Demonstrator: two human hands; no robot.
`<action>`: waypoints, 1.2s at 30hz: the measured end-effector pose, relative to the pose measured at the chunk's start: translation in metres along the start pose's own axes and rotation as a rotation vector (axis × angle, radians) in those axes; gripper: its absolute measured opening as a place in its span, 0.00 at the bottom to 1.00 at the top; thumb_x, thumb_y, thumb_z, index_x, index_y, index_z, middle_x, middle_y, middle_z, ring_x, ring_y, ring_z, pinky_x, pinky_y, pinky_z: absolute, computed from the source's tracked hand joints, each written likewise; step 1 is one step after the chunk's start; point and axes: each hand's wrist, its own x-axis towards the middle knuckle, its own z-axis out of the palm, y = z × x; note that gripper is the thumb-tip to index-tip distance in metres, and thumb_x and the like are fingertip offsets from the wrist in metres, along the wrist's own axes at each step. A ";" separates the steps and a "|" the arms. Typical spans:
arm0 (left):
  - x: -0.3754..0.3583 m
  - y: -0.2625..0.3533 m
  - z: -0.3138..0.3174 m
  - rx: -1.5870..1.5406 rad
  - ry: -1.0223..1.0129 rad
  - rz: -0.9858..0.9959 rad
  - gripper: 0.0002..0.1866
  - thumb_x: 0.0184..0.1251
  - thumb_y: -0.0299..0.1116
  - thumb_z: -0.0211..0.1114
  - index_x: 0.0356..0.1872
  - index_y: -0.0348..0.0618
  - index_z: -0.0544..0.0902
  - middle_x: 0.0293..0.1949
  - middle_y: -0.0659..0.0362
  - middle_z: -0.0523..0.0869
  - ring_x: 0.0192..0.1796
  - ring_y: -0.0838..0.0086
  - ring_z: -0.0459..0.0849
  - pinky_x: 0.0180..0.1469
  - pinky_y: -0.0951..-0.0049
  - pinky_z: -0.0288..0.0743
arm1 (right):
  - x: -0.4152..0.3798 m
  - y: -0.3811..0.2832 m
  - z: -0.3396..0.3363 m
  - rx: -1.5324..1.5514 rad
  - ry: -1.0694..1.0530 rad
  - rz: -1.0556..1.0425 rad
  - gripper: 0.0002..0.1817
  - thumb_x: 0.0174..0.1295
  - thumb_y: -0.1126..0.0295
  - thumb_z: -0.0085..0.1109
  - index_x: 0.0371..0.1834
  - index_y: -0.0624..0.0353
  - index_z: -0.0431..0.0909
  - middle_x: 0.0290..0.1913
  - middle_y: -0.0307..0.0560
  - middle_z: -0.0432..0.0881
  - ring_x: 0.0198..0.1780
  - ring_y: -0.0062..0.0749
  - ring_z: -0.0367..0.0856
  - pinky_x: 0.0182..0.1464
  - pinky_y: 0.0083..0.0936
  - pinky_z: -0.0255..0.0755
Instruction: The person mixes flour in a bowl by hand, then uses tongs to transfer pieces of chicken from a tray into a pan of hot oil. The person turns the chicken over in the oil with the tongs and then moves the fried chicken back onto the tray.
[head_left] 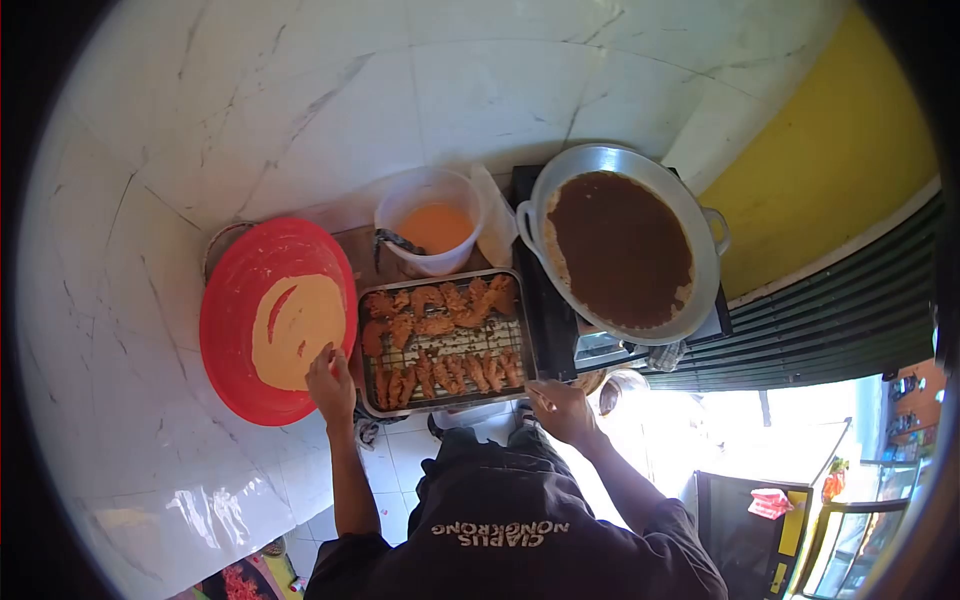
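My left hand [331,384] is at the near right rim of a red basin [225,340] that holds pale flour [305,325]. Its fingers look bent together, and whatever they may hold is too small to make out. Beside it lies a metal tray [531,335] with a wire rack, carrying rows of browned fried pieces [435,325] at the back and front. My right hand [562,410] is by the tray's near right corner, fingers curled; what it holds, if anything, is unclear.
Behind the tray stands a translucent tub [385,212] of orange liquid with a dark handle in it. A wide metal pan [708,265] of brown oil sits on a black stove [550,325] at the right. A marbled wall [300,90] rises behind.
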 end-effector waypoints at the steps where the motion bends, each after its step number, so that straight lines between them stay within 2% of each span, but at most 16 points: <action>1: -0.008 0.004 0.002 0.001 0.075 -0.022 0.19 0.69 0.42 0.56 0.46 0.36 0.81 0.40 0.49 0.85 0.47 0.56 0.81 0.53 0.62 0.69 | -0.016 0.019 -0.009 -0.001 0.004 0.012 0.09 0.57 0.73 0.61 0.40 0.61 0.81 0.28 0.52 0.81 0.28 0.41 0.83 0.29 0.31 0.77; 3: -0.025 0.004 0.012 0.071 0.126 -0.031 0.19 0.68 0.42 0.57 0.50 0.38 0.79 0.44 0.51 0.84 0.52 0.59 0.79 0.59 0.60 0.64 | -0.049 0.059 -0.024 -0.032 0.037 0.162 0.09 0.58 0.74 0.61 0.40 0.64 0.82 0.32 0.53 0.84 0.27 0.36 0.84 0.31 0.27 0.76; 6: -0.051 0.016 0.023 0.376 0.371 -0.088 0.23 0.68 0.44 0.57 0.59 0.41 0.73 0.57 0.52 0.76 0.62 0.59 0.70 0.65 0.52 0.52 | -0.079 0.099 -0.050 -0.039 0.074 0.310 0.08 0.58 0.72 0.61 0.38 0.65 0.82 0.31 0.55 0.84 0.27 0.40 0.83 0.31 0.30 0.76; 8: -0.068 0.021 0.036 0.390 0.461 -0.121 0.23 0.69 0.45 0.55 0.59 0.41 0.73 0.58 0.52 0.76 0.63 0.59 0.69 0.65 0.52 0.52 | -0.087 0.135 -0.066 -0.071 0.043 0.408 0.08 0.59 0.72 0.60 0.37 0.65 0.82 0.31 0.58 0.83 0.30 0.45 0.83 0.34 0.33 0.75; 13: -0.124 0.028 0.067 0.275 0.713 -0.218 0.23 0.72 0.48 0.52 0.59 0.42 0.73 0.59 0.52 0.74 0.64 0.59 0.67 0.64 0.51 0.51 | -0.083 0.200 -0.088 -0.190 0.028 0.315 0.09 0.58 0.72 0.59 0.39 0.65 0.82 0.31 0.56 0.83 0.34 0.48 0.83 0.36 0.35 0.75; 15: -0.149 0.032 0.080 0.306 0.730 -0.297 0.21 0.72 0.44 0.53 0.58 0.40 0.73 0.57 0.51 0.76 0.61 0.59 0.71 0.61 0.53 0.59 | -0.072 0.216 -0.093 -0.181 0.041 0.408 0.11 0.58 0.71 0.60 0.42 0.64 0.81 0.32 0.56 0.82 0.36 0.50 0.83 0.37 0.35 0.76; 16: -0.166 0.023 0.089 0.091 0.688 -0.346 0.20 0.72 0.41 0.53 0.57 0.38 0.73 0.56 0.50 0.77 0.57 0.59 0.75 0.57 0.55 0.65 | -0.068 0.222 -0.098 -0.200 0.049 0.354 0.14 0.57 0.74 0.57 0.48 0.63 0.79 0.41 0.58 0.81 0.43 0.51 0.82 0.44 0.35 0.77; 17: -0.183 0.015 0.098 -0.128 0.646 -0.392 0.18 0.72 0.37 0.54 0.56 0.37 0.73 0.54 0.48 0.78 0.53 0.58 0.79 0.53 0.58 0.71 | -0.067 0.225 -0.100 -0.198 0.042 0.347 0.14 0.57 0.74 0.57 0.48 0.63 0.79 0.41 0.58 0.81 0.43 0.51 0.82 0.44 0.35 0.77; 19: -0.218 -0.013 0.116 -0.141 0.459 -0.576 0.15 0.69 0.29 0.53 0.54 0.34 0.73 0.47 0.44 0.81 0.43 0.59 0.85 0.40 0.65 0.80 | -0.054 0.232 -0.105 -0.333 0.134 0.059 0.19 0.55 0.79 0.53 0.52 0.62 0.76 0.52 0.58 0.76 0.50 0.51 0.79 0.50 0.37 0.76; 21: -0.259 -0.051 0.144 -0.310 0.394 -0.664 0.13 0.64 0.24 0.55 0.49 0.32 0.76 0.42 0.43 0.83 0.41 0.60 0.86 0.35 0.69 0.82 | -0.045 0.230 -0.112 -0.383 0.029 0.049 0.24 0.53 0.83 0.52 0.56 0.59 0.74 0.57 0.55 0.71 0.56 0.51 0.74 0.54 0.39 0.75; 23: -0.309 -0.094 0.160 -0.231 0.147 -0.667 0.14 0.58 0.21 0.57 0.46 0.31 0.78 0.38 0.44 0.84 0.38 0.62 0.86 0.34 0.71 0.83 | -0.037 0.234 -0.118 -0.530 -0.086 -0.157 0.24 0.51 0.83 0.54 0.55 0.58 0.75 0.57 0.54 0.71 0.57 0.50 0.74 0.53 0.39 0.75; 26: -0.369 -0.156 0.184 -0.013 -0.029 -0.508 0.13 0.54 0.23 0.62 0.43 0.34 0.80 0.34 0.47 0.84 0.36 0.61 0.87 0.32 0.67 0.83 | -0.032 0.249 -0.117 -0.515 -0.104 -0.203 0.23 0.50 0.82 0.54 0.52 0.56 0.77 0.58 0.53 0.70 0.58 0.50 0.73 0.55 0.39 0.75; 28: -0.373 -0.152 0.192 0.089 -0.082 -0.803 0.17 0.55 0.27 0.65 0.47 0.37 0.79 0.29 0.52 0.83 0.29 0.64 0.85 0.30 0.61 0.80 | -0.030 0.253 -0.117 -0.526 -0.123 -0.233 0.24 0.48 0.83 0.54 0.51 0.56 0.77 0.59 0.53 0.69 0.59 0.50 0.73 0.55 0.40 0.76; 29: -0.375 -0.155 0.188 0.089 -0.081 -0.806 0.17 0.55 0.27 0.65 0.47 0.37 0.79 0.29 0.52 0.83 0.29 0.64 0.85 0.30 0.61 0.80 | -0.032 0.255 -0.117 -0.525 -0.125 -0.236 0.24 0.48 0.83 0.54 0.51 0.56 0.77 0.59 0.53 0.69 0.59 0.50 0.73 0.55 0.40 0.76; 31: -0.352 -0.100 0.168 -0.367 -0.307 -1.222 0.21 0.57 0.34 0.68 0.51 0.41 0.78 0.28 0.57 0.81 0.28 0.68 0.81 0.29 0.58 0.76 | -0.032 0.256 -0.117 -0.512 -0.091 -0.267 0.24 0.46 0.82 0.57 0.51 0.56 0.78 0.58 0.52 0.70 0.57 0.49 0.75 0.54 0.40 0.76; 36: -0.324 -0.077 0.162 -0.428 -0.419 -1.198 0.22 0.60 0.39 0.67 0.54 0.45 0.76 0.34 0.60 0.81 0.31 0.69 0.80 0.34 0.58 0.75 | -0.031 0.245 -0.114 -0.496 -0.030 -0.207 0.20 0.46 0.82 0.58 0.46 0.56 0.80 0.54 0.49 0.73 0.53 0.47 0.78 0.50 0.38 0.78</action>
